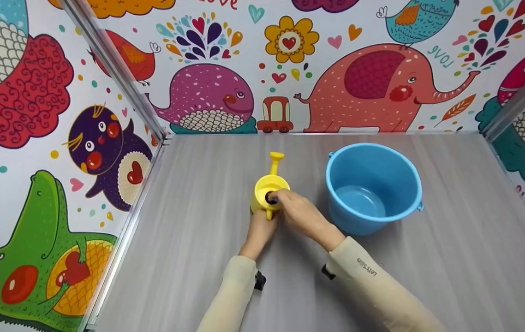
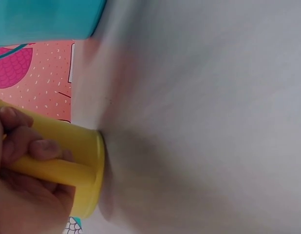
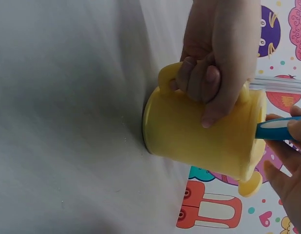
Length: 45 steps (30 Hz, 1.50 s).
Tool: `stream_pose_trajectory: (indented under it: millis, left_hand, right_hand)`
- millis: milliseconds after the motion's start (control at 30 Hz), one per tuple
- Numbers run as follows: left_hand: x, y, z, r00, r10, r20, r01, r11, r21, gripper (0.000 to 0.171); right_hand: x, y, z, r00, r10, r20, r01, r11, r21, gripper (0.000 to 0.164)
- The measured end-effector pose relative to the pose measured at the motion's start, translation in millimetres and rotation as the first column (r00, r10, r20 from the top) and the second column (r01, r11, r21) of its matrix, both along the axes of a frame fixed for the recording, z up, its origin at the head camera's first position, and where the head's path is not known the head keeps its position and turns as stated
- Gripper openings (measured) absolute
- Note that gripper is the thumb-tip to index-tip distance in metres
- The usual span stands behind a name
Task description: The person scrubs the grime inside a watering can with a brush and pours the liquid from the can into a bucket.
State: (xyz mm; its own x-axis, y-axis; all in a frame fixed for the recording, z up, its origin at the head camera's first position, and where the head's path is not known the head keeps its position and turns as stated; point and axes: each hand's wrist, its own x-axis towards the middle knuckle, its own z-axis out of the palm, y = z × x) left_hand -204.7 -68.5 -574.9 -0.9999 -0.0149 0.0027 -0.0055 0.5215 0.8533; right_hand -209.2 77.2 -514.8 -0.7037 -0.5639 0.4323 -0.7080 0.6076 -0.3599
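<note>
Left hand (image 1: 261,228): fingers curled round a yellow handle (image 2: 58,171)
Watering can (image 3: 199,134): yellow, stands upright on the grey surface (image 1: 188,258)
Right hand (image 1: 303,214): pinches a blue stick (image 3: 274,130) at the can's top opening
Bucket (image 1: 357,225): blue, right of the can, apart

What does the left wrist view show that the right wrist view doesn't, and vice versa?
Only the left wrist view shows the blue bucket and the printed elephant.

Only the right wrist view shows the right hand, the blue-and-white object it holds, and the printed red car.

Both show the yellow watering can, the left hand gripping its handle, and the grey tabletop.
</note>
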Motion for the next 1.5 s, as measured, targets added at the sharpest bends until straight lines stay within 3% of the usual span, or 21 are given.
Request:
stream_pose_trajectory:
  millis: [233,500,733,1000,1100,1333,1500]
  left_hand:
    - [-0.5,0,0.0,1.000,0.025,-0.002,-0.025,0.999,0.035,0.020]
    - [-1.5,1,2.3,1.000,-0.017,-0.018,0.017,1.000,0.009,0.016]
    - [-3.2,2,0.9,0.999,-0.027,-0.044,0.026,1.000,-0.012,0.012]
    - [-2.7,0,4.8,0.999,-0.031,0.025,0.032,0.999,-0.031,0.018]
    - [-1.1,0,4.5,0.999,-0.027,0.045,0.028,0.999,-0.032,0.017]
    - [-4.0,0,6.4,1.000,-0.025,-0.002,0.025,0.999,-0.026,0.011]
    - [-1.8,2,5.2,0.999,-0.025,0.033,0.026,0.999,-0.028,0.010]
  right_hand:
    - [-4.7,0,6.8,0.999,-0.001,0.049,0.001,1.000,0.012,0.017]
    - [-6.4,5,20.7,0.986,0.019,0.165,-0.024,0.999,0.029,0.015]
    - [-9.9,4,23.7,0.991,0.053,0.122,-0.059,0.997,0.043,0.015]
    - [-11.8,3,21.9,0.991,0.044,0.130,-0.042,0.999,-0.014,0.017]
    - [-11.4,2,22.6,0.985,0.034,0.168,-0.031,0.999,-0.022,0.016]
    - [-16.3,0,35.7,0.964,0.016,0.265,0.017,0.992,-0.122,0.019]
    - [-17.1,0,42.7,0.949,0.000,0.315,0.021,0.998,-0.064,0.019]
